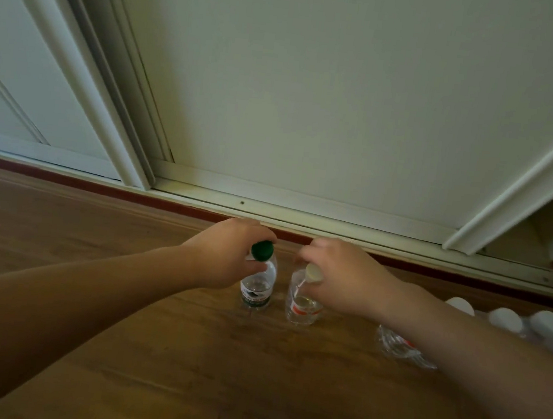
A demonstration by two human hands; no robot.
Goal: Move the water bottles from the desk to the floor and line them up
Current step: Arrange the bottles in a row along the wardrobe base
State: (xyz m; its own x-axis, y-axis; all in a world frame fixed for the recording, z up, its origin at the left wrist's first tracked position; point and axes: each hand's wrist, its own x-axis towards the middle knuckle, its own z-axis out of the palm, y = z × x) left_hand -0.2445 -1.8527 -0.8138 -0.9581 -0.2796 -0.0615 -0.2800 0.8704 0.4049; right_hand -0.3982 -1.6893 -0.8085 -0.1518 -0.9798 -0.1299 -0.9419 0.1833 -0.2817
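Observation:
Two clear water bottles stand upright side by side on the wooden floor [183, 353]. The green-capped bottle [257, 288] has a green and white label; my left hand [228, 255] grips its neck just under the cap. The white-capped bottle [303, 307] has a red and white label; my right hand [340, 275] holds it at the neck. To the right, several more white-capped bottles [507, 318] stand in a row, partly hidden behind my right forearm. Another clear bottle [400, 347] shows under that forearm.
A white sliding wardrobe door [316, 93] with a floor track [302, 212] and dark red skirting runs just behind the bottles. A gap opens at the far right. Bare wooden floor stretches to the left and toward me.

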